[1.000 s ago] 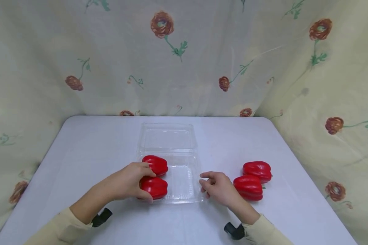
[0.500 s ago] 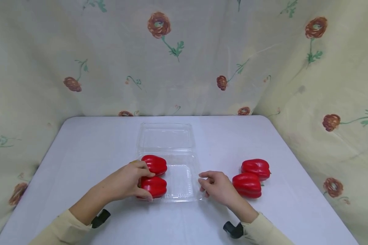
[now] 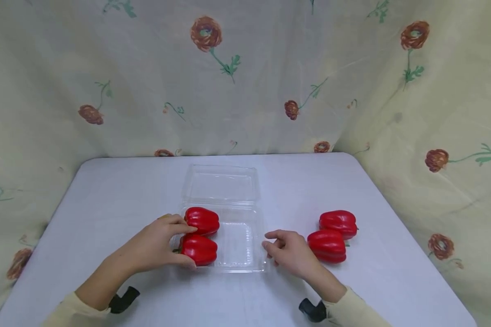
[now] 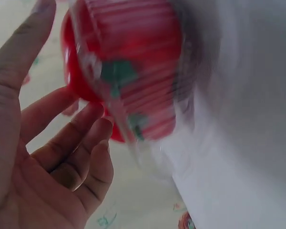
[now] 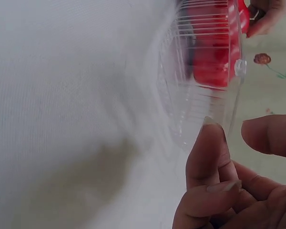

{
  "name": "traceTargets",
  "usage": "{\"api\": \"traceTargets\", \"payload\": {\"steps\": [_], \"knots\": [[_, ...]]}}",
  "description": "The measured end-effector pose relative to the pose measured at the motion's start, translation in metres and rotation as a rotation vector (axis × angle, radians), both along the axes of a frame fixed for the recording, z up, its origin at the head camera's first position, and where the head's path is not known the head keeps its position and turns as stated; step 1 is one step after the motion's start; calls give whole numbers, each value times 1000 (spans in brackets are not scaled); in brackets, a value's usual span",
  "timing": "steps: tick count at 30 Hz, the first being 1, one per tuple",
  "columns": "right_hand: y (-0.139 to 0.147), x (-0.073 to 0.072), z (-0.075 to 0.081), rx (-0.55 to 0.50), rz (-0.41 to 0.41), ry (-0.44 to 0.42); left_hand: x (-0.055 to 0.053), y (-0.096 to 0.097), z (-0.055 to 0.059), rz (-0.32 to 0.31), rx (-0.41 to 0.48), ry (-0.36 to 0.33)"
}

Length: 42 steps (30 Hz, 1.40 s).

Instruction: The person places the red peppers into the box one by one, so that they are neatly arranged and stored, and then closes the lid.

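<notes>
Two red bell peppers lie in the left half of a clear plastic clamshell box (image 3: 241,247), one farther back (image 3: 202,220) and one nearer the front (image 3: 199,250). Around the left end of the front pepper is my left hand (image 3: 157,245), thumb and fingers spread; the left wrist view shows the thumb (image 4: 26,43) apart from the red skin and the fingertips at the box's side wall. My right hand (image 3: 292,254) hovers loosely curled beside the box's right edge and holds nothing. In the right wrist view its fingertips (image 5: 209,138) are close to the box wall; contact is unclear.
Two more red bell peppers, a rear one (image 3: 338,223) and a front one (image 3: 327,246), lie touching on the right of the white table (image 3: 118,195). The box's clear lid (image 3: 222,181) lies folded back. A flowered curtain (image 3: 262,68) surrounds the table.
My left hand has loosened from the front pepper and drawn slightly left, uncovering the pepper's green stem. The right hand keeps nearly the same place. The head view has shifted a little.
</notes>
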State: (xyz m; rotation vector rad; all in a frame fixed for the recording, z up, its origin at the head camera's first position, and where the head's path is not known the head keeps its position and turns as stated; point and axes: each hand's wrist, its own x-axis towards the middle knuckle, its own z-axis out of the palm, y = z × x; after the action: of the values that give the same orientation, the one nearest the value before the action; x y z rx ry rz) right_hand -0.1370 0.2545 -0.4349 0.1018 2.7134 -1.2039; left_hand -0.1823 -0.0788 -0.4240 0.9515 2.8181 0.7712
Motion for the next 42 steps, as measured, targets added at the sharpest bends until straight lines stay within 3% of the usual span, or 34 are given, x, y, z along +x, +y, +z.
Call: {"api": "traceTargets", "payload": {"steps": [5, 11, 19, 24, 34, 42], "knots": [[5, 4, 9, 29, -16, 53, -2, -15, 0, 38, 66, -38], [23, 6, 17, 50, -28, 111, -1, -26, -9, 77, 92, -48], [56, 25, 17, 243, -134, 340, 1, -32, -18, 128, 101, -171], [82, 35, 9, 344, -202, 453, 1, -35, -21, 131, 116, -197], [118, 45, -2, 392, -154, 338, 0, -38, -20, 101, 145, -231], [124, 41, -8, 427, -162, 328, 0, -38, -22, 104, 142, -233]]}}
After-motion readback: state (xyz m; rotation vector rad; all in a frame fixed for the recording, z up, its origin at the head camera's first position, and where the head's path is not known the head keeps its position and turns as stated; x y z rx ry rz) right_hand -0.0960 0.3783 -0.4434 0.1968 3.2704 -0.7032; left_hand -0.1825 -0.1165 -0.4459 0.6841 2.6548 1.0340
